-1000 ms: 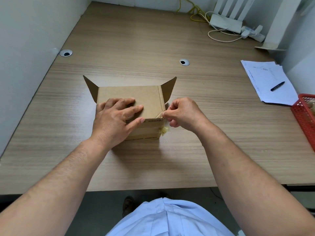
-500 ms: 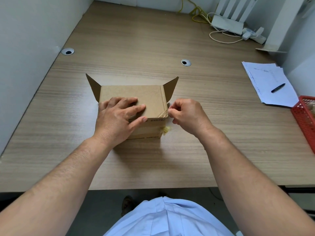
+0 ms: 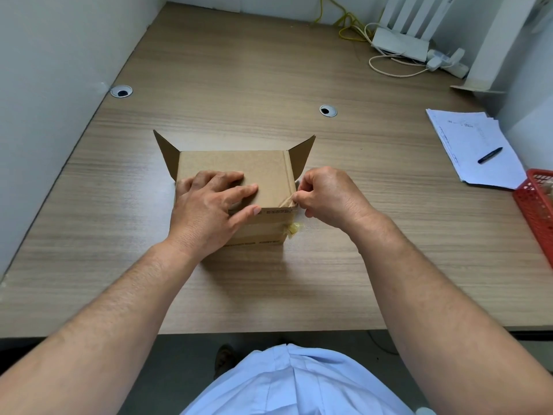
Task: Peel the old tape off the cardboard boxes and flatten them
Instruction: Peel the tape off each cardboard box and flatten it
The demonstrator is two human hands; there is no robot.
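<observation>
wood counter (image 3: 269,70), centre frame: left hand (image 3: 209,211) flat, fingers straight, on cardboard box (image 3: 263,169) top, right hand (image 3: 329,196) pinching tape strip (image 3: 285,201) at its right corner.

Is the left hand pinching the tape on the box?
No, the left hand lies flat on the cardboard box, while the right hand pinches the tape at its corner.

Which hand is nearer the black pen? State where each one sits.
Right. The right hand pinches tape at the right edge of the cardboard box, left of the pen; the left hand presses the box top, farther left.
</observation>
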